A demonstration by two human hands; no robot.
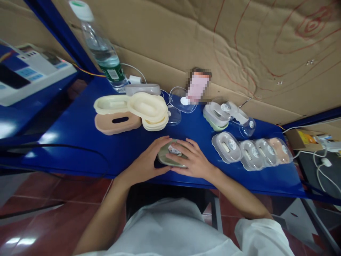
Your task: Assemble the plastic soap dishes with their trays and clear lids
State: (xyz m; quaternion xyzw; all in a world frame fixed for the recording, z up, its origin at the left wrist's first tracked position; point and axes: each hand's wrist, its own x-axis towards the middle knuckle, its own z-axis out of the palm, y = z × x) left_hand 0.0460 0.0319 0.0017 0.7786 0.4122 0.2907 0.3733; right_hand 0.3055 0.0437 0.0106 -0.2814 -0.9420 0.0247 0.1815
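Observation:
A small olive-green plastic case with a clear cover and a round printed sticker lies on the blue table in front of me. My left hand curves round its left side, thumb along the near edge and fingers at the far edge. My right hand grips it from the right, with fingers spread over the top and partly across the sticker. Both hands hide parts of the case's rim.
Cream trays lie stacked beside a tan slotted shell. Behind them stands a water bottle. A phone leans against the cardboard. Several clear-lidded cases are lined up at right, near a grey case and loose clear lids.

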